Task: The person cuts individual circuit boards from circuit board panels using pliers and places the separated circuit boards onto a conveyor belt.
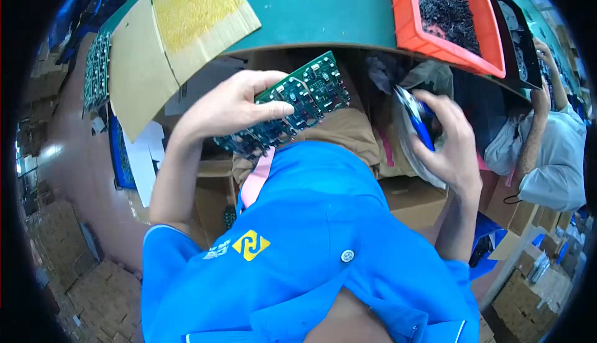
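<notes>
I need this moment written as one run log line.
left hand: holds circuit board | right hand: holds pliers | pliers: apart from circuit board | red tray: on table

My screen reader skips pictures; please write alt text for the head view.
A person's left hand holds a green circuit board; the right hand holds a blue-handled pliers-like tool. Beyond, a red bin of small dark parts sits on a green table.
</notes>
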`<action>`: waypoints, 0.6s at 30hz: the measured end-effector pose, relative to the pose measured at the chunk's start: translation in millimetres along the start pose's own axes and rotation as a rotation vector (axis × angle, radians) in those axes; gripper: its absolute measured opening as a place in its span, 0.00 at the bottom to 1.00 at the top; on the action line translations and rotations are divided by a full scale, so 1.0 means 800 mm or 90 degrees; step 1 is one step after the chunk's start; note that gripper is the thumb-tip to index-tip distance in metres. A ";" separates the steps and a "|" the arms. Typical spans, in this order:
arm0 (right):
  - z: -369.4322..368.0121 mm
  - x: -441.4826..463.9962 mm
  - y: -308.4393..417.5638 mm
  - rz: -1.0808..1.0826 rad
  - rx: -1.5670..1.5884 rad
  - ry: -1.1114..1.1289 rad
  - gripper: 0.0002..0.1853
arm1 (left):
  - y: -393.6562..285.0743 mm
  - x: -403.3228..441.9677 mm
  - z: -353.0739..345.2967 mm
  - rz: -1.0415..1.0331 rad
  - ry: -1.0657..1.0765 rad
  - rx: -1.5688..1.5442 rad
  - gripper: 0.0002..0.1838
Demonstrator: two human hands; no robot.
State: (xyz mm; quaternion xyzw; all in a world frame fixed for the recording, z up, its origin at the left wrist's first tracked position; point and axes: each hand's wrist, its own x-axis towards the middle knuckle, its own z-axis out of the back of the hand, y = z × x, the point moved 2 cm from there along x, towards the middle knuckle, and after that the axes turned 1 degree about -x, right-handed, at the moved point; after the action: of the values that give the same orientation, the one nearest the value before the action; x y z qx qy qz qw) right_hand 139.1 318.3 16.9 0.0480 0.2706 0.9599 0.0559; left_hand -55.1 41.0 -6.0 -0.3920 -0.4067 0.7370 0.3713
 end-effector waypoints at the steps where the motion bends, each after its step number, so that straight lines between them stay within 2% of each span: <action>1: 0.001 0.016 0.013 -0.003 0.006 0.009 0.30 | -0.002 0.000 0.002 0.010 0.003 -0.005 0.15; 3: -0.004 0.046 0.036 0.187 -0.049 0.010 0.29 | -0.009 0.001 0.005 0.032 0.099 0.105 0.15; 4: -0.010 0.056 0.040 0.190 -0.043 0.016 0.29 | -0.013 0.000 0.007 0.040 0.097 0.102 0.15; 8: -0.031 0.086 0.057 0.342 -0.123 0.043 0.32 | -0.028 -0.003 0.010 0.059 0.156 0.256 0.16; 14: -0.039 0.095 0.057 0.376 -0.132 0.086 0.32 | -0.042 0.001 0.009 0.052 0.151 0.339 0.15; 18: -0.036 0.097 0.057 0.352 -0.121 0.189 0.30 | -0.051 0.013 0.008 0.027 0.242 0.477 0.17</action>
State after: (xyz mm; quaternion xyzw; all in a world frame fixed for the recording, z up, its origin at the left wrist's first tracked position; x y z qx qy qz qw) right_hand 55.1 274.9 21.3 -0.0263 0.1619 0.9562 -0.2423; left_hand -55.8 63.7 30.0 -0.3671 -0.0266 0.7558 0.5416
